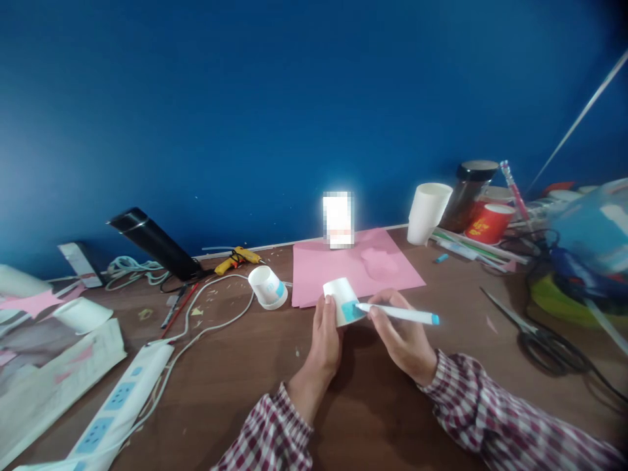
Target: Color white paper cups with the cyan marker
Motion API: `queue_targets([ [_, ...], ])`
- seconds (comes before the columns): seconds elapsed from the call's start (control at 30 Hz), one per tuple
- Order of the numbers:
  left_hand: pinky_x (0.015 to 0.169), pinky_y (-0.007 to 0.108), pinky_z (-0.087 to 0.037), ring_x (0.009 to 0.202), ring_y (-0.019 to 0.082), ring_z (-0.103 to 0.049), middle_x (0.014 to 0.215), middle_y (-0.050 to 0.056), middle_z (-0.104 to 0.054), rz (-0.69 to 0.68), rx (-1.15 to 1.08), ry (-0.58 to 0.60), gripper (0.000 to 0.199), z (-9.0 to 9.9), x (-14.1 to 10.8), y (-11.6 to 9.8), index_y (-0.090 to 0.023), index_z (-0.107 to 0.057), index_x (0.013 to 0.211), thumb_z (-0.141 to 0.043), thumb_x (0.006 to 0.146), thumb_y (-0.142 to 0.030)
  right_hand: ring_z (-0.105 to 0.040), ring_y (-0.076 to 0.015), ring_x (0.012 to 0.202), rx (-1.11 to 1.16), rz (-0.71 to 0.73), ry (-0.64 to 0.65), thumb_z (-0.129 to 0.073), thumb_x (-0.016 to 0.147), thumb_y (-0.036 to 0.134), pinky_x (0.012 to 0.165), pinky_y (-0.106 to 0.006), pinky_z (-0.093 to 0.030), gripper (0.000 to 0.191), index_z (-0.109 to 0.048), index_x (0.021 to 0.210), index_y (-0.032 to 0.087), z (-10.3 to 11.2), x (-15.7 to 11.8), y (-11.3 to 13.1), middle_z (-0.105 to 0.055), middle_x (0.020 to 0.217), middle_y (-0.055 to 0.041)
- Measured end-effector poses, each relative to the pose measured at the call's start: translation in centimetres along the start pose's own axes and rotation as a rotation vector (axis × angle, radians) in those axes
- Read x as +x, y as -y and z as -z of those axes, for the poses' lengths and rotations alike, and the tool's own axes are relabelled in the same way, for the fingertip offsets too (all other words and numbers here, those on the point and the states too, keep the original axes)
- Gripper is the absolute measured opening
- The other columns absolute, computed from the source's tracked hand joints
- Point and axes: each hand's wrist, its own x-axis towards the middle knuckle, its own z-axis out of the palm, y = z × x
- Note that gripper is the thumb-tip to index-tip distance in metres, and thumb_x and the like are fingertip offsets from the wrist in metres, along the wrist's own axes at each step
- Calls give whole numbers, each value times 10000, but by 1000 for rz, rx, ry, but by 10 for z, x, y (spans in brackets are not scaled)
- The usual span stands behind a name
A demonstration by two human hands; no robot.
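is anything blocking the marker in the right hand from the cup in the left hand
Nothing visible does: the marker in the right hand has its tip at the blue patch on the cup.

A white paper cup (337,292) is held tilted in the left hand (328,337), above the brown table (275,373). A blue-ended marker (400,313) is gripped in the right hand (405,337), its tip brought to the blue patch (350,310) on the cup's side. Behind the hands, pink paper (326,271) is laid flat, with a small blue cap (441,258) seen to its right. A second cup (265,285), also marked with blue, is placed left of the paper, near a yellow glue gun (238,260). Black-handled scissors (528,327) are left open at right.
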Motion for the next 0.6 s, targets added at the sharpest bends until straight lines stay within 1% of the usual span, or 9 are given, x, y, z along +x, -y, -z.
queue_targets([
  [0.1, 685, 292, -457, 668, 130, -527, 741, 9, -579, 63, -51, 38, 281, -7, 0, -6, -162, -605, 861, -584, 818, -440, -469, -103, 547, 7, 15, 64, -508, 890, 272, 492, -213, -395, 103, -532, 829, 192, 0, -1, 0, -545, 678, 7],
  [0.17, 703, 297, -458, 682, 129, -530, 751, 9, -583, 67, -70, 30, 297, -9, 0, -7, -154, -591, 868, -571, 825, -447, -469, -103, 542, 26, 9, 39, -507, 892, 281, 489, -212, -393, 106, -531, 836, 193, 0, -1, -1, -542, 668, 10],
  [0.27, 730, 303, -458, 718, 135, -541, 795, 16, -601, 63, -77, -1, 308, -8, 1, -7, -151, -590, 915, -571, 826, -445, -490, -111, 553, 99, -16, -38, -498, 901, 311, 490, -214, -405, 118, -519, 875, 198, 0, -1, -3, -551, 675, 8],
  [0.37, 748, 302, -451, 728, 136, -538, 809, 15, -604, 68, -64, 8, 300, -8, 0, -6, -154, -596, 934, -575, 826, -433, -511, -120, 569, 107, -19, -51, -500, 900, 319, 502, -221, -421, 124, -519, 884, 198, 0, -1, -2, -563, 687, 2],
  [0.5, 761, 296, -435, 729, 140, -532, 791, 5, -599, 71, -42, 34, 284, -11, -3, -10, -170, -610, 911, -576, 823, -439, -527, -128, 591, -20, 25, 21, -527, 875, 280, 518, -231, -428, 97, -542, 852, 187, 1, -2, 4, -587, 718, -17],
  [0.6, 755, 288, -425, 723, 138, -525, 778, -5, -594, 62, -8, 25, 252, -12, -4, -12, -180, -613, 867, -596, 811, -425, -514, -125, 572, -57, 50, 83, -524, 869, 267, 492, -226, -412, 92, -542, 829, 187, 0, -2, 7, -581, 701, -16],
])
